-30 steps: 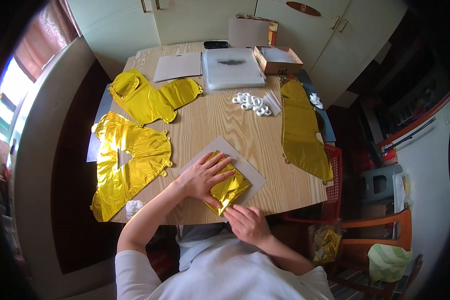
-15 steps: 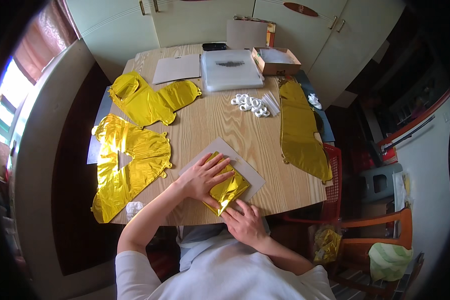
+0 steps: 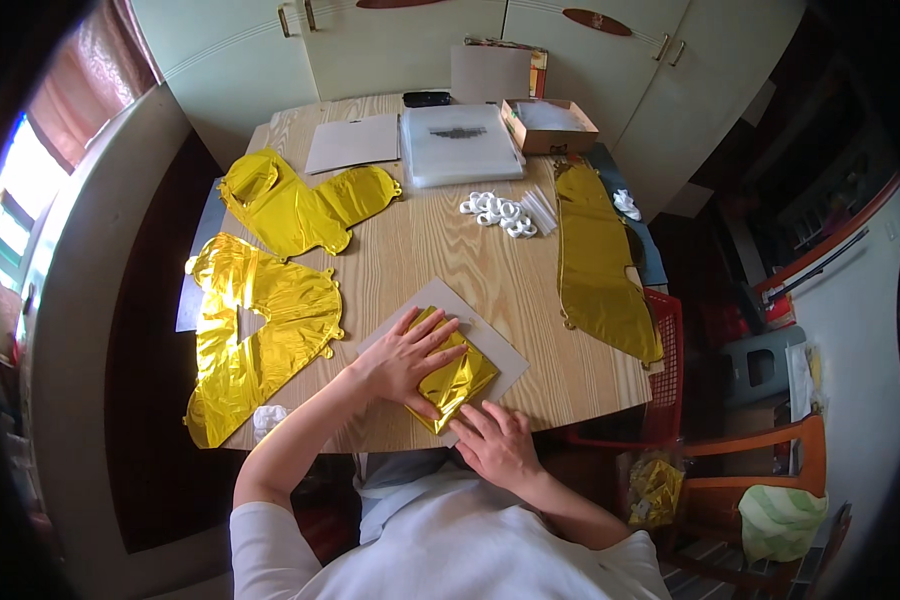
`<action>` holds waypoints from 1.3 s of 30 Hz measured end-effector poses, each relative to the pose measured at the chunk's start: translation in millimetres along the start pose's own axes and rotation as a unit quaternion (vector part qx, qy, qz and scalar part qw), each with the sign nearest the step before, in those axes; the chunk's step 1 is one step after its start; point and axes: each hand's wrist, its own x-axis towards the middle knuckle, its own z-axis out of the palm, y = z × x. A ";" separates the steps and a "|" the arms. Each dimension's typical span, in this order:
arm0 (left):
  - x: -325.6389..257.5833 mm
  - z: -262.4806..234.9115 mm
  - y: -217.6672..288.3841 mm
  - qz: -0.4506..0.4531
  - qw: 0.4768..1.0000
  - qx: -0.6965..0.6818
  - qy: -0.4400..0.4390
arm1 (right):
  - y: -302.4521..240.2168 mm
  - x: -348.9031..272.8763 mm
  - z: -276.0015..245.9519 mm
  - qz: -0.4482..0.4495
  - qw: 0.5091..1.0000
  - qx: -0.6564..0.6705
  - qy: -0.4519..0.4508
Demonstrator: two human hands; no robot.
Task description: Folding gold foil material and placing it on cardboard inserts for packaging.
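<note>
A folded gold foil balloon lies on a grey card near the table's front edge. Spread flat, my left hand presses on the foil from its left side. My right hand rests by the foil's near corner with its fingers extended, touching or almost touching the card's edge and holding nothing. To the left lie two unfolded gold foil balloons, one nearer and one farther back. Another flat gold foil balloon lies along the table's right side.
Toward the back are a stack of clear plastic bags, grey cards and an open cardboard box. White ribbon rolls lie beside clear straws. A wooden chair and a red basket stand right of the table.
My right hand has shifted slightly right, away from the foil's near corner. My left hand stays pressed on the folded foil.
</note>
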 end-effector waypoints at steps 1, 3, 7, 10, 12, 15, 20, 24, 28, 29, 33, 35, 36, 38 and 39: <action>-0.3 -0.5 0.2 -0.001 1.000 0.000 -0.002 | -1.1 2.1 -1.7 0.008 1.000 0.003 -0.004; -0.4 -1.7 0.6 -0.002 1.000 -0.002 -0.004 | -1.2 4.7 -2.8 0.023 1.000 0.004 -0.014; -0.2 -2.5 0.9 -0.001 1.000 -0.005 -0.003 | 0.8 9.8 -3.7 0.044 0.999 -0.005 -0.024; -0.4 -3.0 1.4 -0.003 1.000 -0.003 -0.005 | 8.6 15.6 -7.6 0.040 0.999 -0.007 -0.016; -0.4 -2.9 1.3 -0.004 1.000 -0.001 -0.006 | 13.9 16.7 -8.7 0.028 1.000 -0.001 -0.014; -0.4 -2.3 1.3 -0.004 1.000 0.004 -0.006 | 19.3 15.4 -6.3 0.012 1.000 0.019 -0.003; -0.2 -3.7 2.7 -0.003 1.000 0.010 -0.008 | 21.7 16.2 -8.4 -0.013 0.996 0.062 0.062; -0.6 -6.0 3.1 -0.007 1.000 -0.005 -0.019 | 18.9 30.4 -12.7 -0.067 0.995 0.069 0.000; 0.3 -3.1 0.6 -0.001 1.000 -0.018 -0.014 | 20.7 23.9 -2.4 -0.075 0.995 0.059 -0.018; 0.2 -2.7 0.0 0.002 1.000 -0.018 -0.011 | 21.3 22.3 -1.8 -0.073 0.996 0.057 -0.015; -0.7 -2.8 0.4 0.000 1.000 -0.025 -0.009 | 21.9 19.9 -5.2 -0.074 0.995 0.062 -0.025; -0.7 -3.6 1.2 0.000 1.000 -0.024 -0.009 | 22.9 18.6 -4.1 -0.072 0.995 0.066 -0.035; -0.6 -3.6 1.1 0.000 1.000 -0.025 -0.009 | 23.2 18.5 -4.6 -0.073 0.994 0.067 -0.039; -0.9 -3.8 1.1 0.001 1.000 -0.027 -0.009 | 23.0 18.4 -6.5 -0.075 0.994 0.070 -0.045; -1.1 -3.1 0.5 0.003 1.000 -0.026 -0.008 | 22.3 18.2 -7.0 -0.069 0.994 0.071 -0.048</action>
